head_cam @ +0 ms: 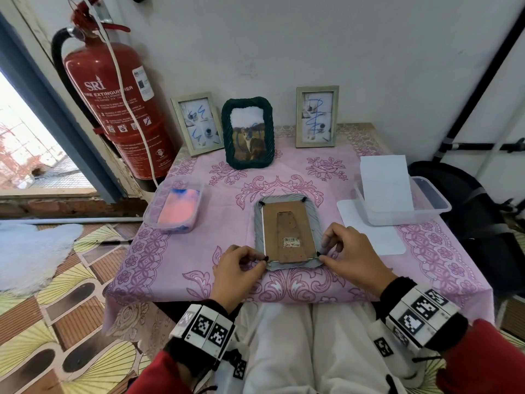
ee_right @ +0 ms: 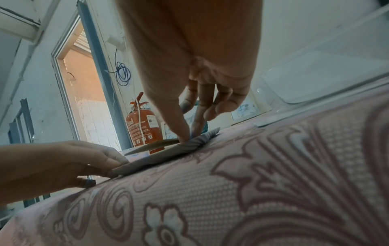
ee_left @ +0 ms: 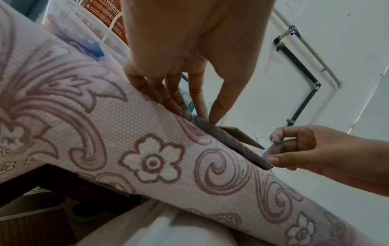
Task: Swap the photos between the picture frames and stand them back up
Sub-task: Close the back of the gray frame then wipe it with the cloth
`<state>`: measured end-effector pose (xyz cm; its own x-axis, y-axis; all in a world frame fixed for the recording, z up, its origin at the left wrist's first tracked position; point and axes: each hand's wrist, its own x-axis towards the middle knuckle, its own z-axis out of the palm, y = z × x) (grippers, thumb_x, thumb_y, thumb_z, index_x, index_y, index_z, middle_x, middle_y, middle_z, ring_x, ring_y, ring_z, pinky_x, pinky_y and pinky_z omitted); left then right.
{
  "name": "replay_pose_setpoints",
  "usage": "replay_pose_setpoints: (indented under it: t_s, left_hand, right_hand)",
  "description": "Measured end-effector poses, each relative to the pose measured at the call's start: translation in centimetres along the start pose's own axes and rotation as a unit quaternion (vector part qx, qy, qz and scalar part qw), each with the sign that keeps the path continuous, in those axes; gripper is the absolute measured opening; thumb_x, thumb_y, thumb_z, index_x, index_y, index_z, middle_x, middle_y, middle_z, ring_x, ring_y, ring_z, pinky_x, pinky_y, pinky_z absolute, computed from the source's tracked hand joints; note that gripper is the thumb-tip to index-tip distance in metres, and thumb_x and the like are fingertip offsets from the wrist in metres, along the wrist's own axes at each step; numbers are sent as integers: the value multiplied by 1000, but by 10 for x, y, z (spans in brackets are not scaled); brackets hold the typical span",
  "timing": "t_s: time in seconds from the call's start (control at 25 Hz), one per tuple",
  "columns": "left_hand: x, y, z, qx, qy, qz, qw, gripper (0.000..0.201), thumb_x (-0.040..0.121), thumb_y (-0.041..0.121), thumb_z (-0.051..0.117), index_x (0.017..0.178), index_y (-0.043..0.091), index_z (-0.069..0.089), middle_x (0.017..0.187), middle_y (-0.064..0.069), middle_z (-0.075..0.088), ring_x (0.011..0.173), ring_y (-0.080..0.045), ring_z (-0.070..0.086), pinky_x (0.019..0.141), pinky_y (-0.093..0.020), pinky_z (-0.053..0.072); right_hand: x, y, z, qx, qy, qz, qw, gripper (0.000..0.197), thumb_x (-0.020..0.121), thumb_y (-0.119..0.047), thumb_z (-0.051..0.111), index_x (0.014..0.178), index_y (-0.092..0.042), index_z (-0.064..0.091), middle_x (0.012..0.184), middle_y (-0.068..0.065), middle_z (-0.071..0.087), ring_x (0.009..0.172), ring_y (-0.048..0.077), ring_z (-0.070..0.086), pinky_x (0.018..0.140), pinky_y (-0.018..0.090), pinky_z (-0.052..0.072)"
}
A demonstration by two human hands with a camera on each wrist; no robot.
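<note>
nearest: left hand [head_cam: 237, 265] and right hand [head_cam: 345, 251], fingers curled, pinching small black corner clips at the near corners of a grey ribbed picture frame [head_cam: 260, 223]. lying face down on the pink floral-clothed surface [head_cam: 227, 217], brown cardboard backing [head_cam: 289, 231] up, stand flap flat. beside, left: clear plastic tub with pink and blue contents [head_cam: 176, 209]; right: clear tub holding white sheet [head_cam: 397, 200]. farther back, upright: dark green ribbed frame with cat photo [head_cam: 247, 133], between two pale rectangular frames with scribbled photos [head_cam: 197, 123] [head_cam: 316, 116]. beyond, left: red fire extinguisher [head_cam: 113, 109].
</note>
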<state>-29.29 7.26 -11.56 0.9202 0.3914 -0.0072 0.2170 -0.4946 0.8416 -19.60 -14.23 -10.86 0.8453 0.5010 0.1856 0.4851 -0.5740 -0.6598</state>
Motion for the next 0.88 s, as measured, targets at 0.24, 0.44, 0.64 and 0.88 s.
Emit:
replay_pose_setpoints:
  t_s: [0.24,0.44,0.64,0.88]
  left_hand:
    - [1,4,2,-9,13,-18,1000,9,74,14,73,77,23,72,89,-5,64,88,-19,59,93,-44,44]
    - [-1,4,1,25,8,3,1000,11,75,20,71,78,30,70,88,1,63,88,-15,60,94,-48,42]
    - [0,2,-1,25,-6,0,1000,10,77,20,71,81,29,69,90,1,63,92,-17,59,96,-47,41]
    - [1,5,-2,78,4,-12,997,5,76,26,69,79,30,67,89,7,63,91,-11,59,99,-44,37]
  right_hand:
    - [1,-3,-1,-1,-3,-10,1000,40,65,-5,77,73,-29,46,71,-13,61,67,0,53,61,16,41]
    - [2,-11,-2,-38,-22,-40,998,35,65,-1,70,75,-27,49,68,-16,53,71,0,54,64,25,48]
    - [1,-7,-6,-69,-42,-16,997,24,71,-16,70,86,-30,59,72,-15,60,84,6,44,66,27,46]
    - [3,-5,-6,-156,-40,11,987,10,74,-32,71,76,-22,70,84,-4,56,91,15,43,76,30,45]
